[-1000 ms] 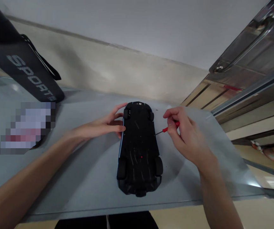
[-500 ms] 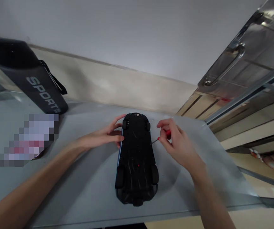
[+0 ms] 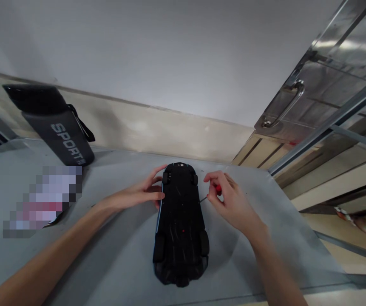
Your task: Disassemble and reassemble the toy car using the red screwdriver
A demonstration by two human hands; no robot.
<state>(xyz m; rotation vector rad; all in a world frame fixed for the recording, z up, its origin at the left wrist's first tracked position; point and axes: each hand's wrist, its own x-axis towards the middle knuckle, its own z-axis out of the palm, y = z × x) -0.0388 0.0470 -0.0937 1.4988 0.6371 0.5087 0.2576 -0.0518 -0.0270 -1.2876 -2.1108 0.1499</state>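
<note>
A toy car (image 3: 180, 221) lies upside down on the grey table, its black underside and wheels facing up and a thin blue edge showing on the left. My left hand (image 3: 147, 192) grips the car's left side, the thumb on the edge of the underside and the fingers partly hidden beyond it. Between the thumb and fingers of my right hand (image 3: 229, 199) is a small screwdriver with a red handle (image 3: 219, 189). Its thin metal shaft points left, and the tip meets the car's right edge.
A dark bottle (image 3: 60, 125) marked SPORT stands at the back left, by the wall. In front of it lies a blurred-out flat object (image 3: 44, 199). Metal frame bars (image 3: 326, 123) and a steel panel with a handle (image 3: 286, 106) are on the right.
The whole scene sits slightly lower in view as the head has tilted. Both hands keep their hold, and the screwdriver tip remains at the car's right edge.
</note>
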